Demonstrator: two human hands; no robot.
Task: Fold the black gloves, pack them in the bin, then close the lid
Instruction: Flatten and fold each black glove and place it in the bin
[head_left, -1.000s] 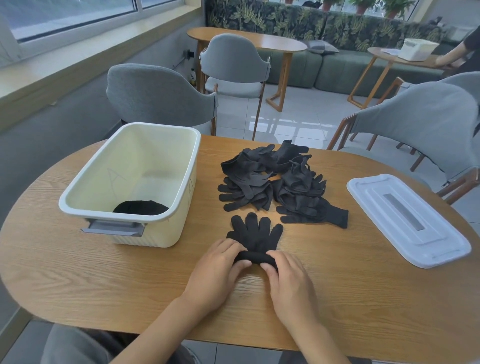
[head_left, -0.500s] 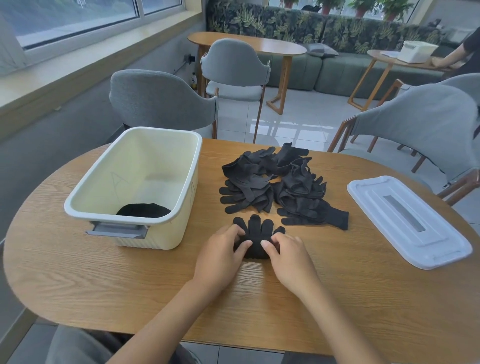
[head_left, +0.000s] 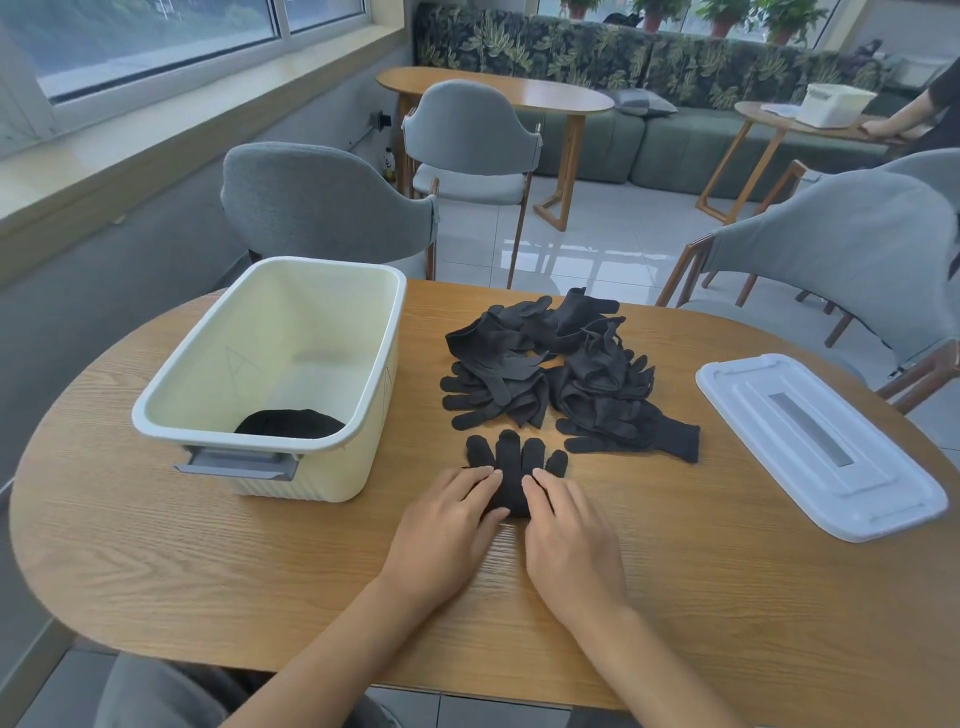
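A black glove (head_left: 511, 456) lies flat on the wooden table (head_left: 260, 566) in front of me, fingers pointing away, its cuff end folded up toward the fingers. My left hand (head_left: 447, 525) and my right hand (head_left: 566, 530) press side by side on the folded part with fairly straight fingers. Behind it lies a loose pile of black gloves (head_left: 561, 374). The cream bin (head_left: 208, 364) stands open at the left with a folded black glove (head_left: 291, 423) on its floor. The white lid (head_left: 815, 441) lies flat at the right.
Grey chairs stand behind the bin (head_left: 322, 202) and at the right (head_left: 841, 249). A second table, a sofa and another person's arm (head_left: 904, 117) are far back. Bare wood shows between bin, pile and lid.
Both hands have moved forward over the glove, carrying its cuff end up toward the fingers. Less of the glove shows now. Bin, pile and lid have not moved.
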